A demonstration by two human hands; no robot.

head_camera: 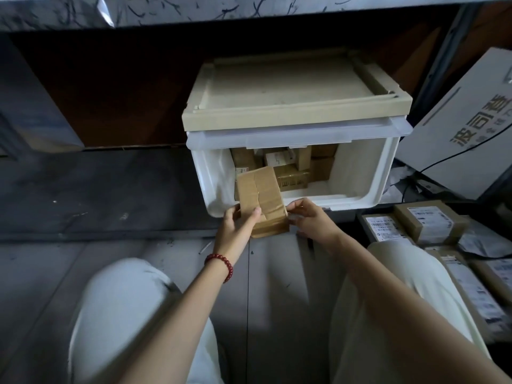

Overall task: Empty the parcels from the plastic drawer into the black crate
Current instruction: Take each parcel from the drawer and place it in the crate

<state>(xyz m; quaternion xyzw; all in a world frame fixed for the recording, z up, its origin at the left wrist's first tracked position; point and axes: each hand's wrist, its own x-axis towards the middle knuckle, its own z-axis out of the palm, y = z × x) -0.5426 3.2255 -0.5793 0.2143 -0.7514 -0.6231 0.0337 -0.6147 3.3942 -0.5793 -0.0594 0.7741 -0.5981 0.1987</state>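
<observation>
A white plastic drawer [360,173] stands pulled out of its beige-topped unit [291,106] under a shelf. Several brown cardboard parcels [291,173] lie inside it. A flat taped cardboard parcel [263,192] leans over the drawer's front rim. My left hand [238,225] grips its lower left edge, thumb on its face. My right hand [310,217] pinches its lower right edge. The black crate [363,217] sits at the right, only its dark rim showing, with labelled parcels [426,223] in it.
A large white printed carton [471,120] leans at the right behind a black cable. My knees in pale trousers [133,314] fill the foreground. A dark shelf board [110,92] stretches left of the drawer unit. Grey floor lies below.
</observation>
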